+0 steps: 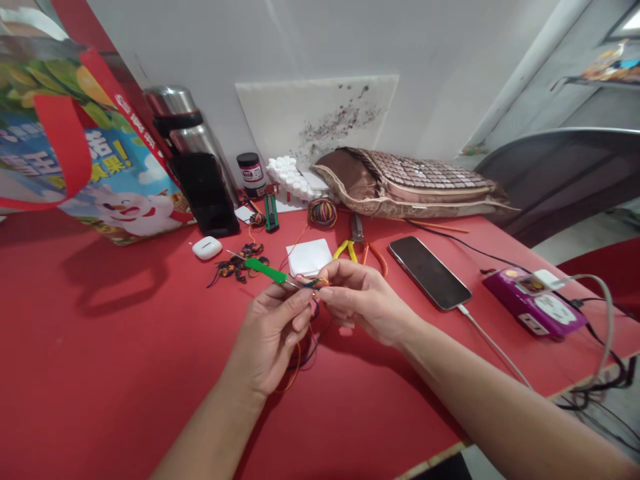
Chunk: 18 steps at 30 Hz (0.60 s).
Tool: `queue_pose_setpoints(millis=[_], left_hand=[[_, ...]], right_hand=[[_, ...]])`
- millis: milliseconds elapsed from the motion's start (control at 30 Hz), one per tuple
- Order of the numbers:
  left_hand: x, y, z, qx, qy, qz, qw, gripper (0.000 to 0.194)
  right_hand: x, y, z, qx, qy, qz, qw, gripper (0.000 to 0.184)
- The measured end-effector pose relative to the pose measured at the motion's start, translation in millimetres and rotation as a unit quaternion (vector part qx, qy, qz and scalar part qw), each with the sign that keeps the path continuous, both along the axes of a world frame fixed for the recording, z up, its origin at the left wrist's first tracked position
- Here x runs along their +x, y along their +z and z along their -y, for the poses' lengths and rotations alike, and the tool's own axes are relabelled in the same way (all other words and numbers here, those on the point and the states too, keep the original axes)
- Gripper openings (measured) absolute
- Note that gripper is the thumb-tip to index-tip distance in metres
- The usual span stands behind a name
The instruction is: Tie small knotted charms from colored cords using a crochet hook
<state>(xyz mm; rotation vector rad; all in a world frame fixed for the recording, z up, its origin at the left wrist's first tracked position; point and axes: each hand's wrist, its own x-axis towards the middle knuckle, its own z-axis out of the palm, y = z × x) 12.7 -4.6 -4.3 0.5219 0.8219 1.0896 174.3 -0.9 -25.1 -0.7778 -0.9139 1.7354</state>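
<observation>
Smooth plastic tool handle (266, 270), matt yarn ball (323, 213), shiny metal flask (194, 140)

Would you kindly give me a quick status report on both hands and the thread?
Left hand and right hand pinching multicoloured thread between them. Green-handled tool at left hand. White paper lying just beyond.

View from my head, facing forward and down, near my left hand (273, 327) and right hand (370, 301), toward table (125, 380) and wall (440, 60)

Bag (107, 183): "王", "果!" | jar label (253, 175): too small to read
</observation>
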Motion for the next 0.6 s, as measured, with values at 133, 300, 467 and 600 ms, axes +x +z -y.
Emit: queue_pose_setpoints(millis=[133,300,467,600], left_hand=[[2.1,-1.4,0.8,0.009,0.006,-0.015,1.000,0.030],[2.2,-3.6,0.1,-0.006,0.028,-0.031,0.999,0.037],[1.6,-4.3,0.8,-0.018,0.037,-0.026,0.999,0.041],[2.7,-2.9,1.1,-0.015,0.032,-0.021,0.999,0.040]], right_hand=[[-2.1,-2.2,-1.3,-0.002,-0.030,-0.002,1.000,0.032],[-0.6,0.7,-1.8,-0.014,-0.037,0.002,0.999,0.033],[0.7,1.4,-1.6,-0.010,-0.033,0.007,0.999,0.033],[1.0,-1.7,-2.1,0.004,-0.043,0.030,0.999,0.034]])
